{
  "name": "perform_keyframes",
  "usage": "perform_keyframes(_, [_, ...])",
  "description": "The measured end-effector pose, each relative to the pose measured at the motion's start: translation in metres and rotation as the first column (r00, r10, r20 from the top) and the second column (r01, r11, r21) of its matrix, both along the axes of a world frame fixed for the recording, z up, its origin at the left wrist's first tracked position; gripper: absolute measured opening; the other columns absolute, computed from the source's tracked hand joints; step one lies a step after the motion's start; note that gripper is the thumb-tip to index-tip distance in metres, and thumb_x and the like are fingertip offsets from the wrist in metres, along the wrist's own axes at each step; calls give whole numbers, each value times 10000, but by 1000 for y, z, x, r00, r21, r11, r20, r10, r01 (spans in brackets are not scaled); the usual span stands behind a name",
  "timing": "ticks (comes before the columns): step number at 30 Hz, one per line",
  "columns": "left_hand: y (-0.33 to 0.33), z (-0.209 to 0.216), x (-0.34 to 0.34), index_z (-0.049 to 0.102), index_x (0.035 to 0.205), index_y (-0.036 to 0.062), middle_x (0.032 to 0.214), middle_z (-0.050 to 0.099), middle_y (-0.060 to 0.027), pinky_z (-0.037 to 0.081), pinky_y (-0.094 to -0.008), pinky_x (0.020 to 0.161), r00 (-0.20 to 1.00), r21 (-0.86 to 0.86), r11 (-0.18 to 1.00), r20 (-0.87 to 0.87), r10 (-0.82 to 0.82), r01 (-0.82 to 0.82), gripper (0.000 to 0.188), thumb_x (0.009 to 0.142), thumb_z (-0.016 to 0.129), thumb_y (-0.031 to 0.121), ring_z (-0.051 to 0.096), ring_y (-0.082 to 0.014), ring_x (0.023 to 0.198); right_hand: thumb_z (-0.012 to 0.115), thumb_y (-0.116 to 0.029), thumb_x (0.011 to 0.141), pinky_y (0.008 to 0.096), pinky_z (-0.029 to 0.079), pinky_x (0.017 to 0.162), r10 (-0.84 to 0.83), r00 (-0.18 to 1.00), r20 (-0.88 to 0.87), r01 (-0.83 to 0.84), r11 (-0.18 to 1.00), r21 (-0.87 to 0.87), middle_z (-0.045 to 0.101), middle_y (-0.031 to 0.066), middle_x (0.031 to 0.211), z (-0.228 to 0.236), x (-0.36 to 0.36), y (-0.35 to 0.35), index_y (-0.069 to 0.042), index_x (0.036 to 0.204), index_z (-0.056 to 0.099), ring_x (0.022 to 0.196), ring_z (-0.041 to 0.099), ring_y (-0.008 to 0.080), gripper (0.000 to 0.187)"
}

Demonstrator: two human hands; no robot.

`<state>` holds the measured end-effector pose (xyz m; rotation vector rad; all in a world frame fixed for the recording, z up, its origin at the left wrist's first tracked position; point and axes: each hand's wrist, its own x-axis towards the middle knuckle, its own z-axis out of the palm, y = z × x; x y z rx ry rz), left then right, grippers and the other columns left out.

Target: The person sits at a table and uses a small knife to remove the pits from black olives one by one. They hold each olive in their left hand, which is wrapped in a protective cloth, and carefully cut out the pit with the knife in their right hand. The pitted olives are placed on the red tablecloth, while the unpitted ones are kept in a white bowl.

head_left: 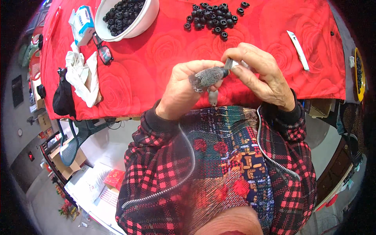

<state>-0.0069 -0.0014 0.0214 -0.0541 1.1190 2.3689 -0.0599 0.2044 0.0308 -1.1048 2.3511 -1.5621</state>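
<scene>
I have the table's near edge running at 6 o'clock, just below the two hands, with the wearer's checked jacket close behind it, so there is little room that way. The red tablecloth gives open space from the hands toward 10 o'clock, up to a white bowl of black pieces. At 12 o'clock, a loose pile of black pieces bounds the reach. Toward 2 o'clock I see a stretch of cloth, then a slim white stick; the table's right edge lies farther out at 3 o'clock, with a yellow-rimmed tray past it. Around 9 o'clock, well apart, are glasses and white cloth.

The left hand has its fingers pinched on one small black piece, at the tip of a grey fuzzy cover that seems to sit on the thumb. The right hand has thumb and forefinger closed on a thin grey piece, just above the black one; whether those two touch, I cannot tell.
</scene>
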Motion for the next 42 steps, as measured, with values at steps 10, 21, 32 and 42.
perform_keyframes(10, [-2,-8,-5,575,1139,-53,797,573,-68,480,-264,507,998,-61,998,56,-18,22,374,891,600,226,553,-139,627,599,-48,820,364,458,647,18,1000,-4,-18,1000,1,575,132,821,-5,-4,0,3,1015,584,744,575,296,202])
perform_keyframes(21, [4,-12,-9,656,1039,-18,971,664,-88,522,-278,746,730,-563,631,-683,7,-533,277,764,693,-27,641,-171,878,652,-138,868,206,405,584,-143,829,541,290,937,-196,558,-18,771,-10,15,-22,-17,982,595,686,501,40,176])
perform_keyframes(32, [-11,-2,-7,558,1140,-30,893,644,-84,489,-210,556,983,112,994,186,-7,-14,248,902,525,30,614,-124,703,715,-47,627,338,452,568,-51,987,-154,30,990,-140,556,101,727,-4,1,-22,-15,897,590,642,563,273,299])
perform_keyframes(42, [-16,-13,-7,588,1110,-17,866,631,-55,506,-211,571,981,68,980,53,-189,185,225,890,560,24,601,-94,719,685,-38,581,351,446,553,65,973,-223,-90,991,-102,547,99,731,-8,-1,-18,-7,956,601,636,550,274,386])
